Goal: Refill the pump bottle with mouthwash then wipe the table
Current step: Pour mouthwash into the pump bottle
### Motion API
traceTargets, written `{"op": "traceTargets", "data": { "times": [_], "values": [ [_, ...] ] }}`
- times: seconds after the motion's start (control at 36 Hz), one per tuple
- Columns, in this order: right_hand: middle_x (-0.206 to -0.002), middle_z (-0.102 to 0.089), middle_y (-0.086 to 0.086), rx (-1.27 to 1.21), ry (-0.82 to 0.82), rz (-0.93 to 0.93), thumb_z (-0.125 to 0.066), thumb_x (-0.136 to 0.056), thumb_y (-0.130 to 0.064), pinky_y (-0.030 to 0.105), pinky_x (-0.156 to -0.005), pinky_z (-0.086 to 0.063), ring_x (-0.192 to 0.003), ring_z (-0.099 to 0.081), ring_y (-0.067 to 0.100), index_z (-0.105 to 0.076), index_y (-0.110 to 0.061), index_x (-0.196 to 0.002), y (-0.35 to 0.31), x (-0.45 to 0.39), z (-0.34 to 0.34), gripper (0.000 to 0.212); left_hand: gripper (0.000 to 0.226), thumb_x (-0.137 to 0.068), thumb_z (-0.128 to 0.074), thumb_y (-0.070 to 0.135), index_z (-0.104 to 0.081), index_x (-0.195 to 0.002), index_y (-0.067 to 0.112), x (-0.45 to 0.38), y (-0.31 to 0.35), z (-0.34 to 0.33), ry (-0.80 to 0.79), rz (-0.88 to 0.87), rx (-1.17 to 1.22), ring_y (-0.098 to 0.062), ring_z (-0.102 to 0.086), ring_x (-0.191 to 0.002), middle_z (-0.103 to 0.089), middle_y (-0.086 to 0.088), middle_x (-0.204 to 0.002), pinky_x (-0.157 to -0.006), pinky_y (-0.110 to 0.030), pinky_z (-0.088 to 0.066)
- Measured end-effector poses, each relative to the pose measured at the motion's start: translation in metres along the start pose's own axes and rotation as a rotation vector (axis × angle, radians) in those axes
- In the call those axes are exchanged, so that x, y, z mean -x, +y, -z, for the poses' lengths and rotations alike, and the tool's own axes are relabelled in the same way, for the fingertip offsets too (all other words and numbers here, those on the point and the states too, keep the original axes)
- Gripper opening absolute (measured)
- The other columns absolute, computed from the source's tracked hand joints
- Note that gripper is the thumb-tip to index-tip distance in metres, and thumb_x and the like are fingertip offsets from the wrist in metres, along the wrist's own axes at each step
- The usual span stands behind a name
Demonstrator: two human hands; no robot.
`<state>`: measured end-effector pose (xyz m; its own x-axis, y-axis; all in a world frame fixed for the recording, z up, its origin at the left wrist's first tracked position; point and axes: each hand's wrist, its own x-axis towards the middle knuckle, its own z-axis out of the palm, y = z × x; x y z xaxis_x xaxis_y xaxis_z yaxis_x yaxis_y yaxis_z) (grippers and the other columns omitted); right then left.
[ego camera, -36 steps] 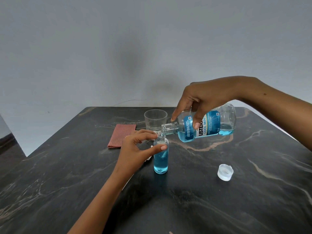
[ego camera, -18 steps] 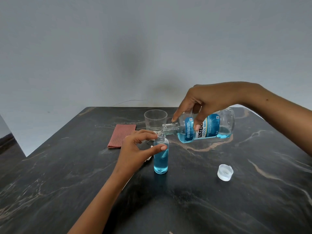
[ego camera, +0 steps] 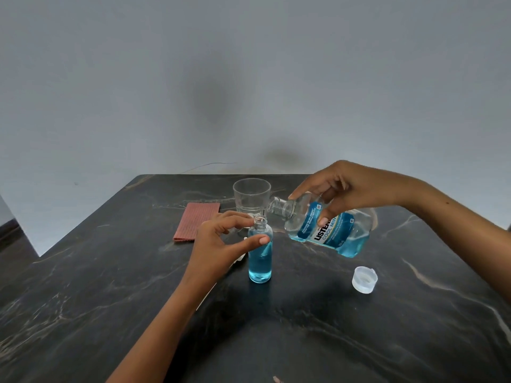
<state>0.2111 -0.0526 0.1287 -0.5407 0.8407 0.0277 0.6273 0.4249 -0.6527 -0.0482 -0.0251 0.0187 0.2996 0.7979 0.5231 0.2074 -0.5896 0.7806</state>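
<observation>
Currently, the left hand (ego camera: 218, 244) is steadying the small bottle (ego camera: 260, 255) near mid-table (ego camera: 138, 286), pinching its shoulder between thumb and forefinger; the bottle is standing upright, uncapped and mostly full of blue liquid. The right hand (ego camera: 343, 189) is gripping the mouthwash bottle (ego camera: 326, 230) from above, fingers wrapping its labelled body, holding it tilted in the air with its open neck just above and to the right of the small bottle's mouth; no stream is visible between them. Judging by appearance, the small bottle is likely light, narrow and easy to tip, so holding it high near the neck is suiting it; wet clear plastic may be slippery. The mouthwash bottle looks about a third full, so it is probably moderately light, and its flat sides are offering the best hold. Its label is reading "LISTER" and "COOL MIN", both partly covered by fingers; smaller print is illegible. A white cap (ego camera: 364, 279) is lying to the right, and a glass (ego camera: 251, 199) and a folded cloth (ego camera: 196, 221) are sitting behind.
</observation>
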Motion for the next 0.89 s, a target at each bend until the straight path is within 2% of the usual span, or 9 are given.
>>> {"op": "traceTargets", "data": {
  "times": [0.08, 0.14, 0.22, 0.31, 0.44, 0.53, 0.67, 0.81, 0.89],
  "values": [
    [-0.108, -0.071, 0.017, -0.145, 0.130, 0.004, -0.072, -0.077, 0.000, 0.054, -0.075, -0.058, -0.093, -0.071, 0.033, -0.056, -0.009, -0.122, 0.010, 0.009, -0.011, 0.049, 0.046, -0.057, -0.072, 0.056, -0.075, -0.090, 0.024, 0.000, -0.001, 0.000, -0.003, -0.004, 0.004, 0.000, -0.065, -0.093, -0.071, 0.014, -0.096, -0.074, -0.010, -0.048],
    [-0.108, -0.072, 0.016, -0.238, 0.225, 0.007, -0.073, -0.074, 0.000, 0.048, -0.076, -0.059, -0.094, -0.071, 0.034, -0.055, -0.008, -0.121, 0.016, 0.013, -0.020, 0.050, 0.048, -0.058, -0.074, 0.053, -0.076, -0.092, 0.019, 0.000, -0.001, 0.000, -0.005, -0.015, -0.001, -0.004, -0.066, -0.092, -0.073, 0.009, -0.097, -0.075, -0.018, -0.050],
    [-0.109, -0.069, 0.017, -0.313, 0.372, 0.003, -0.076, -0.069, -0.008, 0.035, -0.076, -0.060, -0.096, -0.070, 0.031, -0.057, -0.012, -0.116, 0.024, 0.018, -0.033, 0.051, 0.044, -0.059, -0.075, 0.049, -0.076, -0.092, 0.020, 0.000, -0.001, 0.000, -0.009, -0.015, -0.011, -0.001, -0.065, -0.091, -0.072, 0.009, -0.097, -0.073, -0.011, -0.046],
    [-0.114, -0.065, 0.021, -0.373, 0.461, 0.006, -0.078, -0.065, -0.012, 0.035, -0.079, -0.059, -0.098, -0.069, 0.032, -0.055, -0.013, -0.114, 0.031, 0.021, -0.044, 0.053, 0.039, -0.061, -0.075, 0.045, -0.076, -0.091, 0.021, 0.000, 0.000, -0.001, -0.011, -0.009, -0.016, 0.002, -0.064, -0.091, -0.072, 0.010, -0.097, -0.071, -0.004, -0.044],
    [-0.114, -0.066, 0.018, -0.381, 0.533, -0.007, -0.077, -0.064, -0.014, 0.047, -0.084, -0.057, -0.099, -0.068, 0.035, -0.052, -0.014, -0.112, 0.035, 0.022, -0.057, 0.054, 0.040, -0.058, -0.072, 0.052, -0.074, -0.089, 0.027, 0.001, 0.001, 0.000, -0.004, 0.002, -0.014, 0.004, -0.063, -0.091, -0.070, 0.016, -0.095, -0.070, -0.004, -0.044],
    [-0.111, -0.067, 0.008, -0.371, 0.553, -0.022, -0.076, -0.065, -0.016, 0.036, -0.084, -0.058, -0.100, -0.069, 0.025, -0.050, -0.016, -0.112, 0.035, 0.022, -0.061, 0.054, 0.037, -0.058, -0.071, 0.055, -0.072, -0.087, 0.033, 0.001, 0.002, 0.000, 0.001, 0.002, -0.021, 0.006, -0.062, -0.092, -0.069, 0.020, -0.095, -0.071, -0.003, -0.044],
    [-0.109, -0.069, 0.000, -0.382, 0.569, -0.032, -0.075, -0.066, -0.020, 0.026, -0.080, -0.058, -0.102, -0.068, 0.017, -0.049, -0.023, -0.111, 0.035, 0.022, -0.069, 0.053, 0.045, -0.060, -0.071, 0.055, -0.074, -0.092, 0.024, 0.001, -0.001, 0.000, -0.012, 0.001, -0.036, 0.002, -0.063, -0.092, -0.071, 0.015, -0.097, -0.072, -0.013, -0.044],
    [-0.118, -0.065, 0.004, -0.394, 0.605, -0.044, -0.077, -0.065, -0.030, 0.042, -0.087, -0.057, -0.106, -0.067, 0.021, -0.049, -0.025, -0.114, 0.039, 0.024, -0.078, 0.058, 0.041, -0.061, -0.072, 0.053, -0.074, -0.092, 0.026, 0.001, -0.001, 0.000, -0.009, -0.006, -0.029, 0.000, -0.064, -0.090, -0.072, 0.015, -0.096, -0.074, -0.019, -0.045],
    [-0.117, -0.066, 0.002, -0.403, 0.609, -0.056, -0.079, -0.062, -0.037, 0.042, -0.087, -0.057, -0.107, -0.066, 0.019, -0.049, -0.026, -0.115, 0.039, 0.027, -0.081, 0.061, 0.035, -0.061, -0.071, 0.052, -0.071, -0.091, 0.033, 0.002, -0.001, -0.001, -0.002, -0.001, -0.028, 0.001, -0.064, -0.089, -0.071, 0.017, -0.094, -0.074, -0.019, -0.046]
  ]
}}
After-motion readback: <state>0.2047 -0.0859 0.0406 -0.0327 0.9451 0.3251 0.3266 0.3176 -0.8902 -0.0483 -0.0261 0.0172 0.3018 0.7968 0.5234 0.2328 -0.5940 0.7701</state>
